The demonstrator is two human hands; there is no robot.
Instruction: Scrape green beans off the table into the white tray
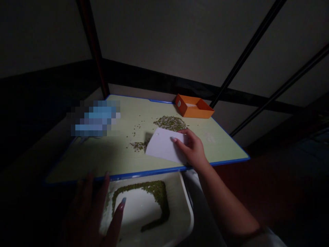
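My right hand (193, 148) pinches a white card (164, 145) between thumb and fingers, its lower edge close to the tabletop. Just beyond the card lies a pile of small green seeds (171, 122) mixed with pale bits. A smaller scatter of seeds (138, 146) sits at the card's left edge. Below the table's front edge is a white plastic tray (185, 206), with green seeds banked along its far and right sides. My left hand (96, 206), mostly in shadow, is over the tray's left side, fingers spread and thumb stretched above the tray's inside.
The pale yellow-green folding table (115, 159) has a blue rim. An orange open box (196, 111) stands at its back right corner. At the left edge is a blurred-out blue item (96, 118). Dark-framed wall panels (159, 41) rise behind the table.
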